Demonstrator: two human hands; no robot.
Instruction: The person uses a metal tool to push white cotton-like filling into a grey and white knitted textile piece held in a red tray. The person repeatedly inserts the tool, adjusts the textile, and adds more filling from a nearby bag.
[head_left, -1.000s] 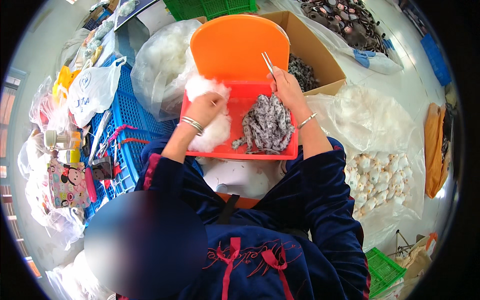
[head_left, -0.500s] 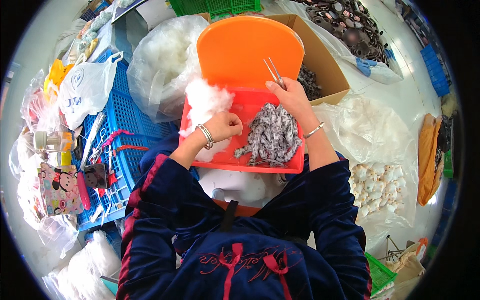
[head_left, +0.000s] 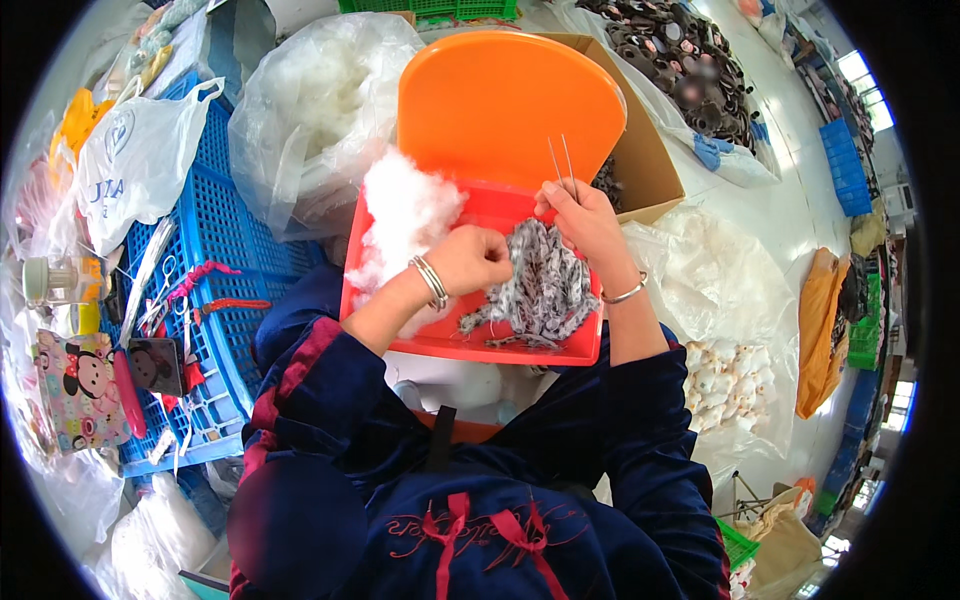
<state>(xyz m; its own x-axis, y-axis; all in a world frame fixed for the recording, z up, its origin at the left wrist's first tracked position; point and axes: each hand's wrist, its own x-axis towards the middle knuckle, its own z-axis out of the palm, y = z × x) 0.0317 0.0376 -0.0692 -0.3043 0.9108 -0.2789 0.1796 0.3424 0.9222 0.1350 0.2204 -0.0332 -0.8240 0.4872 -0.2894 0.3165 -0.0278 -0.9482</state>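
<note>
A red tray (head_left: 440,345) lies across my lap, with fluffy white stuffing (head_left: 405,210) in its left part and a heap of grey-and-white plush strips (head_left: 545,285) in its right part. My left hand (head_left: 474,262) hovers at the left edge of the heap, fingertips pinched; whether something small is between them is hidden. My right hand (head_left: 588,225) is above the heap's far right side, closed around metal tweezers (head_left: 563,165). Their two thin tips point up and away from me, apart, with nothing between them.
An orange chair back (head_left: 510,100) rises behind the tray. Left are a bag of stuffing (head_left: 325,110) and blue crates (head_left: 225,330) bearing scissors and pouches. Right are a cardboard box (head_left: 655,150), a plastic bag with small white plush pieces (head_left: 730,380), and dark plush pieces (head_left: 690,70) farther off.
My left hand has moved right, from beside the stuffing to the edge of the plush heap. My right hand has turned, with its fingers drawn in and the tweezers more upright. The view has shifted slightly.
</note>
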